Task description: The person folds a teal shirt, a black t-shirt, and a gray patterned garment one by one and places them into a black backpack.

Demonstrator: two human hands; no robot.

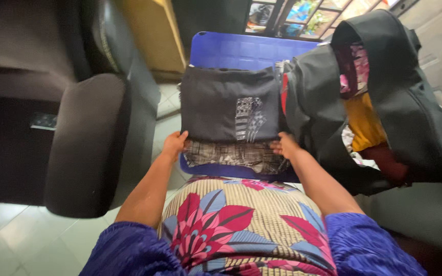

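Observation:
A folded dark grey garment (pixel 221 105) with a black-and-white printed patch lies on a blue plastic stool or tub (pixel 241 51) in front of my lap. My left hand (pixel 174 144) grips its near left corner. At the near right corner my right hand (pixel 284 145) holds the same garment. Under it lies a checked brown-and-white cloth (pixel 231 154), showing along the near edge.
An open black bag (pixel 400 97) stands at the right, stuffed with yellow, pink and dark red clothes. A dark armchair (pixel 85 143) fills the left, with pale floor tiles (pixel 21 235) below. My lap is covered by a floral wrap (pixel 241 220).

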